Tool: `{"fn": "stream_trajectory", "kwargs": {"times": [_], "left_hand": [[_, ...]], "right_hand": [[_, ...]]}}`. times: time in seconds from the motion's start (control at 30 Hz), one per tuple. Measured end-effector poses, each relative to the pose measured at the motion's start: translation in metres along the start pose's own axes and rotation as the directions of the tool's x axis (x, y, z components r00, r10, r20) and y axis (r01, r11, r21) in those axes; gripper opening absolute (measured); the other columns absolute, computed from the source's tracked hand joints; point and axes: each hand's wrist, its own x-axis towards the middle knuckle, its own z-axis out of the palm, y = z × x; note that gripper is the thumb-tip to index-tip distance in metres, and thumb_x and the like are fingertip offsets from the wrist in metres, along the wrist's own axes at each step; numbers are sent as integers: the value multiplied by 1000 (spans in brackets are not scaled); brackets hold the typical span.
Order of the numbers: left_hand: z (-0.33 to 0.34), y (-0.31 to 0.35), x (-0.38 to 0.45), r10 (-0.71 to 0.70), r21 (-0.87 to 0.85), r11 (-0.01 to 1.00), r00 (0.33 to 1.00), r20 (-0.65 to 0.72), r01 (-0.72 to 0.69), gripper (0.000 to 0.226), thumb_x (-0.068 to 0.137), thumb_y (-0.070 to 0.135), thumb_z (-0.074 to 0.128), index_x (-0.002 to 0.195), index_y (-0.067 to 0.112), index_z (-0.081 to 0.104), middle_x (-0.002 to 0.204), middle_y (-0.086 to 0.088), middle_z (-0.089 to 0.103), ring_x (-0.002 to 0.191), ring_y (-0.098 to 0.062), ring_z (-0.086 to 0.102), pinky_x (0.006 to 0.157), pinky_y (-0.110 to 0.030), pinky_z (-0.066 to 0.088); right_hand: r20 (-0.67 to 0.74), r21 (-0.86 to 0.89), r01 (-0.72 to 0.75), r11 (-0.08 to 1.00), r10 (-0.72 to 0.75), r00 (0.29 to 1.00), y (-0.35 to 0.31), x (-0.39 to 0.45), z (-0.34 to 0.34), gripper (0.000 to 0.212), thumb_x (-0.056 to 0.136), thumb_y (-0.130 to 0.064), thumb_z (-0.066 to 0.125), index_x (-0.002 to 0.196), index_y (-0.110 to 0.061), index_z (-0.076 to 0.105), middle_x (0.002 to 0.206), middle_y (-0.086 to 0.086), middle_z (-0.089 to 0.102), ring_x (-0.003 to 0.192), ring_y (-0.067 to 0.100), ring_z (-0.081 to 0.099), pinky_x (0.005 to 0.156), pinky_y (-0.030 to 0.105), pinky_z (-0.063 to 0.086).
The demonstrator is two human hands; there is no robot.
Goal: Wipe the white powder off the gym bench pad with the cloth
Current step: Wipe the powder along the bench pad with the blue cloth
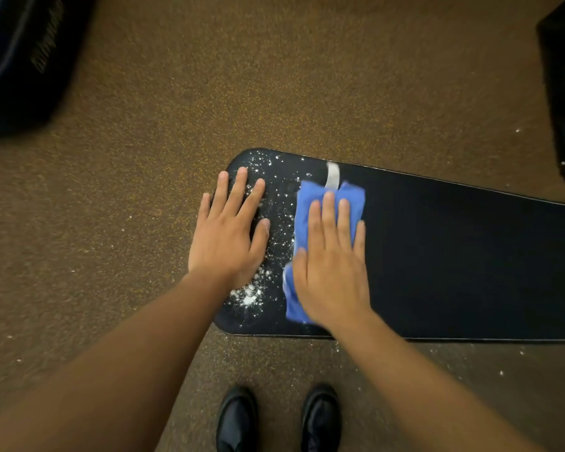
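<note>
While the right hand (331, 259) presses flat on the blue cloth (310, 220), the white powder (274, 230) lies just left, between it and the spread left hand (230, 230) on the bench pad (454, 256).

One long black padded bench pad (454, 256); one folded blue cloth (307, 203). Two bare hands, left (229, 236) and right (331, 272). Two shiny black shoes (237, 419).

right hand (331, 272) flat on cloth (307, 210), powdered bench pad (454, 256)

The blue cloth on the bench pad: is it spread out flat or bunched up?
Bunched up. The blue cloth lies in folds beneath the right hand, which presses it flat-fingered on the bench pad.
</note>
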Motion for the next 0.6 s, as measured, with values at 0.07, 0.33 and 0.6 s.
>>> {"fn": "stream_trajectory", "kwargs": {"times": [0.07, 0.33, 0.6], "left_hand": [[-1, -1, 0, 3, 10, 1000, 1000, 0, -3, 62, 98, 45, 21, 157, 28, 11, 165, 4, -4, 150, -18, -14, 122, -44, 0], [0, 1, 0, -3, 68, 998, 1000, 31, 1, 62, 99, 45, 15, 157, 28, 3, 164, 1, -10, 149, -21, -19, 121, -47, -2], [2, 2, 2, 93, 114, 989, 994, 55, -99, 64, 99, 47, 16, 157, 21, 12, 165, -5, 2, 150, -27, -10, 120, -53, 3]], "right_hand": [[33, -34, 80, 996, -79, 996, 13, -31, 0, 69, 94, -35, 24, 154, -1, 17, 162, 18, 10, 150, 33, 5, 119, 55, 16], [-1, 6, -181, 983, 181, 983, 8, 73, -13, 78, 86, -37, 11, 152, 4, 12, 161, 26, 6, 149, 40, 1, 120, 56, 6], [21, -50, 138, 989, -137, 990, -7, -27, 5, 71, 93, -36, 27, 152, 3, 20, 160, 23, 14, 150, 37, 8, 118, 56, 19]]}}
